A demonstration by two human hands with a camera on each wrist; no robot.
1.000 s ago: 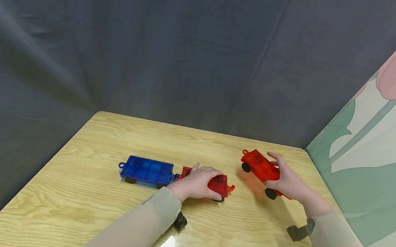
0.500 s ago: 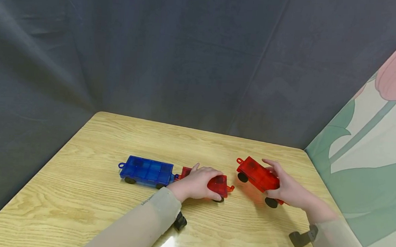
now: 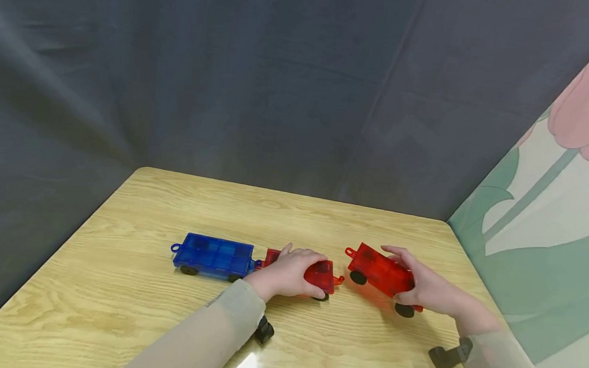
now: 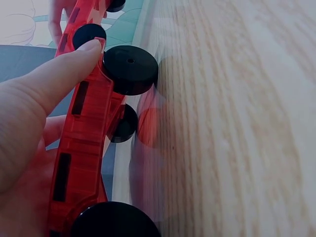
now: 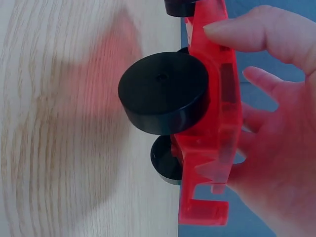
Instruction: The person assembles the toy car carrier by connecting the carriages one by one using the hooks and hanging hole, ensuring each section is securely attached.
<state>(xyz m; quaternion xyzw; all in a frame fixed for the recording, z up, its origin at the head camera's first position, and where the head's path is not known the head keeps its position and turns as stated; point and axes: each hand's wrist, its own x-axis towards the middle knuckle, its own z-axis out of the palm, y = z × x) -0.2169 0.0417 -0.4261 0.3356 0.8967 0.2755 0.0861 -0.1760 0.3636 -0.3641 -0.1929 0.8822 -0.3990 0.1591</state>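
My left hand [image 3: 294, 272] grips a clear red toy train wagon [image 3: 319, 275] across its sides, with the wheels on or close to the table; the left wrist view shows the thumb along its side. This wagon's left end meets a clear blue wagon [image 3: 214, 255] at the coupling. From its right end sticks a small red hook [image 3: 338, 280]. My right hand [image 3: 426, 282] pinches a second red wagon [image 3: 382, 271], tilted and held off the table. That wagon's ring [image 3: 350, 252] is just above and right of the hook, apart from it. A hook [image 5: 203, 212] shows at its other end.
All the wagons are on or above a wooden table [image 3: 133, 309]. A dark curtain [image 3: 259, 87] hangs behind it. At the right stands a wall panel with painted flowers [image 3: 562, 220].
My right hand has moved down and slightly left with its red wagon, bringing the ring nearer the hook. The left hand stays on its wagon; the whole view has shifted slightly.
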